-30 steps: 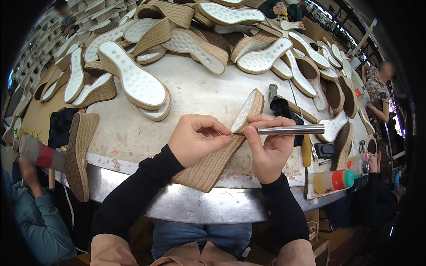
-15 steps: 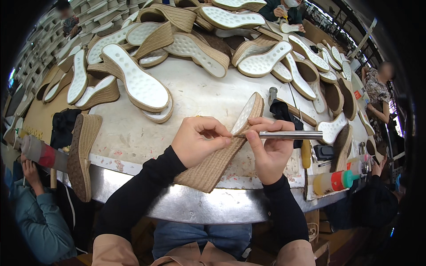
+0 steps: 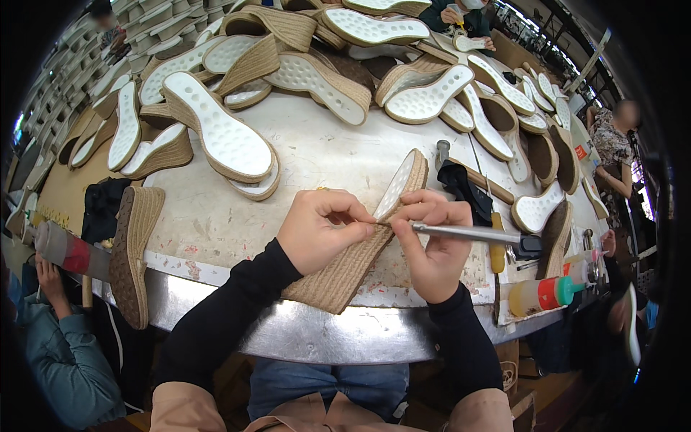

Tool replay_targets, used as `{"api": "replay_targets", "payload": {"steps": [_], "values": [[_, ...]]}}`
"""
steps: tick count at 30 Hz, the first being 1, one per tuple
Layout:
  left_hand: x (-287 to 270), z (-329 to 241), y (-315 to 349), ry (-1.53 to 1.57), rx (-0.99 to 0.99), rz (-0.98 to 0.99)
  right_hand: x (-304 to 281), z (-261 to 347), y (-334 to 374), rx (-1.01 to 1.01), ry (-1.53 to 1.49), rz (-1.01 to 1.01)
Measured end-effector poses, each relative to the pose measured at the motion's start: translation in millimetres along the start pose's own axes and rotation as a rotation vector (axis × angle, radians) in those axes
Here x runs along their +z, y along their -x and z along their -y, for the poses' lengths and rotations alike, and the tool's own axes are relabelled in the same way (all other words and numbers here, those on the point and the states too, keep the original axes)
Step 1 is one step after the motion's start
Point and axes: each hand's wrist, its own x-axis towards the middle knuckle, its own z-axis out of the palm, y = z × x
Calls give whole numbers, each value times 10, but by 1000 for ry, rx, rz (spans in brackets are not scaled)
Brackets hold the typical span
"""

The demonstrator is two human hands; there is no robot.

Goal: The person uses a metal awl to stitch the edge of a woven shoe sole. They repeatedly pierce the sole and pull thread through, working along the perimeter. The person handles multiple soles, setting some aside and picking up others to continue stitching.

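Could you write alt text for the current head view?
A person's left hand pinches a thin brown piece over a rope-covered wedge sole, while the right hand holds a slim silver tool. More wedge soles lie heaped on the table beyond.

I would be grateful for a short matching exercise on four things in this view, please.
Things:
1. Metal tool
2. Yellowish bottle
3. Hammer
4. Left hand

Places or states:
A. Thumb and forefinger close together, at the wedge sole
B. Lying on the table, beyond the right hand
C. Held in the right hand
D. Topped by a green cap

Pairs: 1-C, 2-D, 3-B, 4-A
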Motion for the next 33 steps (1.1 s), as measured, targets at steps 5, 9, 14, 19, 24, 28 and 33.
{"api": "replay_targets", "payload": {"steps": [5,9,14,19,24,28,33], "values": [[23,22,-16,-2,71,-61,-126,-38,-40,-126,180,138],[10,-16,-14,-48,58,-24,-60,-57,23,156,-258,-74],[17,26,-16,-34,88,-59,-51,-70,30,156,-227,-44],[8,3,-19,-107,172,-41,-11,-86,48,119,-57,-96],[-8,-43,-9,-198,206,-27,124,-5,-17,230,-103,-187],[-28,-84,25,-394,311,-54,11,-50,-50,296,-350,-188],[-38,-193,74,-688,421,-20,-56,-78,-20,227,-232,-91]]}}
